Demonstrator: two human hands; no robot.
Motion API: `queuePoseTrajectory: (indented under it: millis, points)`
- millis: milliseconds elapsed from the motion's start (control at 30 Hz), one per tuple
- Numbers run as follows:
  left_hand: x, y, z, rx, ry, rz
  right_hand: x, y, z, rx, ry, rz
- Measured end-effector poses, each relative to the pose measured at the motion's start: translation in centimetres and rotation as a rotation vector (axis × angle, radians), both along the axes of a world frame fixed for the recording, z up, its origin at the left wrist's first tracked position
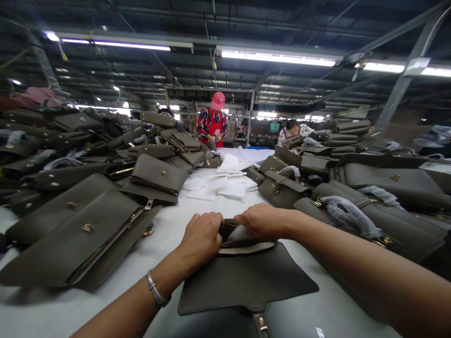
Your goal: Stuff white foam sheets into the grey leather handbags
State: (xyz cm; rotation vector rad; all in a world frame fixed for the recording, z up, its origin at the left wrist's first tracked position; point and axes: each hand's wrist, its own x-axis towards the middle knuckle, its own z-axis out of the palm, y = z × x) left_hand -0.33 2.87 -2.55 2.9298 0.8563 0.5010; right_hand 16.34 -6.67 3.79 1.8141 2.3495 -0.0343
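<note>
A dark olive handbag (246, 277) lies in front of me with its flap folded down toward me and its mouth pulled apart. My left hand (204, 237) is closed on the left side of the bag's opening; a silver bangle (156, 288) circles that wrist. At the right side of the opening, my right hand (259, 221) grips the rim, its fingertips partly hidden inside. Something pale (241, 234) shows within the mouth, either lining or stuffing. A gold clasp (261, 324) hangs on the strap at the flap's near edge.
Olive bags (102, 230) are heaped along the left, and more bags (373, 211) with plastic-wrapped handles crowd the right. White sheets (225, 180) lie piled on the white table (165, 234) ahead. A person in a red cap (213, 124) stands beyond; another person (294, 131) is farther right.
</note>
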Motion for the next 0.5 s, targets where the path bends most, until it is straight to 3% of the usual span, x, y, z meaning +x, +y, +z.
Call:
queuePoseTrajectory:
  millis: [167, 367, 500]
  points:
    - [-0.1, 0.5, 1.1, 0.091, 0.075, 0.018, -1.6, 2.0, 0.0, -0.065, -0.198, 0.071]
    - [0.4, 1.1, -0.2, 0.075, 0.027, -0.032, -2.1, 3.1, -1.7, -0.034, -0.219, 0.079]
    - [0.2, 0.7, 0.0, 0.051, 0.008, -0.027, -3.7, 3.5, -2.6, -0.173, -0.349, 0.095]
